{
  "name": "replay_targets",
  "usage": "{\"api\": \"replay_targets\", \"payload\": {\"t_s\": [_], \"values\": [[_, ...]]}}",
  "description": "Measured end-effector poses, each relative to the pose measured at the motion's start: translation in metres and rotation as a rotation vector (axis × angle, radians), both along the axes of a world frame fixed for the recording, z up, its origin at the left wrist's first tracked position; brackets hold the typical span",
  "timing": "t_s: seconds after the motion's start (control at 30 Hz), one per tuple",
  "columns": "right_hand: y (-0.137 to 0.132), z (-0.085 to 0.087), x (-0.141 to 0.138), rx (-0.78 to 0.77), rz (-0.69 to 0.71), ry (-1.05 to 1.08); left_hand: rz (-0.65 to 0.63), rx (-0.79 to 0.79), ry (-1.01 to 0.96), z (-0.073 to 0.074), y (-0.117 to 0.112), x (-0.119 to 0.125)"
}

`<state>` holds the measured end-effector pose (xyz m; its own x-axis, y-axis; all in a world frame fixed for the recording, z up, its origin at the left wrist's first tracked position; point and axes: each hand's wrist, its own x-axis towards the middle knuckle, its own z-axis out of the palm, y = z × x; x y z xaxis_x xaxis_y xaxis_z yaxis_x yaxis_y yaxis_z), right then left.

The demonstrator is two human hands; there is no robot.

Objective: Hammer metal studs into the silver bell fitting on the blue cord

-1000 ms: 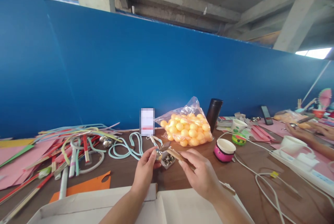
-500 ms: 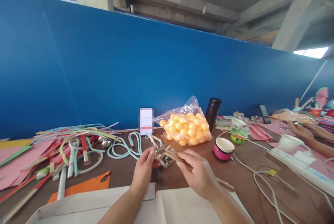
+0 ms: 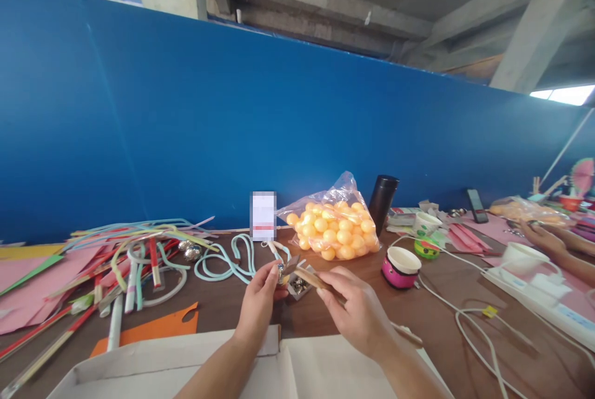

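Between the fingertips of my left hand [image 3: 258,303] is a small shiny silver ball [image 3: 281,270], mostly covered by the fingers. My right hand [image 3: 357,307] is closed around a wooden-handled tool [image 3: 308,274]. Its grey metal end [image 3: 291,264] meets or overlaps the ball; I cannot tell whether they touch. Just behind and below the tool sits a small open box [image 3: 307,292] holding several tiny metal pieces. Under my forearms lies a white sheet of card or flattened box [image 3: 325,362].
Behind my hands lie a pale blue lanyard [image 3: 218,274], a bag of orange balls [image 3: 339,235] and a black flask [image 3: 383,201]. A pink-banded cup [image 3: 400,267] and a power strip [image 3: 548,303] stand right. Tubes and sticks [image 3: 139,263] crowd the left. A co-worker's hands [image 3: 548,244] show far right.
The whole view has shifted slightly, so things appear a little further right. Both hands keep their grips, and the tool's metal end stays at the silver ball.
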<state>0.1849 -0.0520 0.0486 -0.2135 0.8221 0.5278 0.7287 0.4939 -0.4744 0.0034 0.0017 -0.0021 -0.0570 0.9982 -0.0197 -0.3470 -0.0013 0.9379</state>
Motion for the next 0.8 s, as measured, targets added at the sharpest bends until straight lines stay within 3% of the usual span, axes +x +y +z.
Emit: {"api": "replay_targets", "payload": {"t_s": [0.17, 0.3, 0.57, 0.8], "values": [[0.004, -0.002, 0.006, 0.033, -0.041, 0.000, 0.002, -0.001, 0.002, -0.001, -0.001, -0.001], [0.012, -0.003, 0.023, 0.050, -0.225, -0.006, 0.002, 0.000, 0.020, 0.001, -0.002, -0.002], [0.020, -0.001, 0.056, -0.238, -0.508, -0.190, 0.008, -0.012, 0.040, 0.003, -0.004, -0.001], [0.023, -0.008, 0.061, -0.362, -0.531, -0.266, 0.010, -0.008, 0.038, -0.001, -0.002, -0.002]]}}
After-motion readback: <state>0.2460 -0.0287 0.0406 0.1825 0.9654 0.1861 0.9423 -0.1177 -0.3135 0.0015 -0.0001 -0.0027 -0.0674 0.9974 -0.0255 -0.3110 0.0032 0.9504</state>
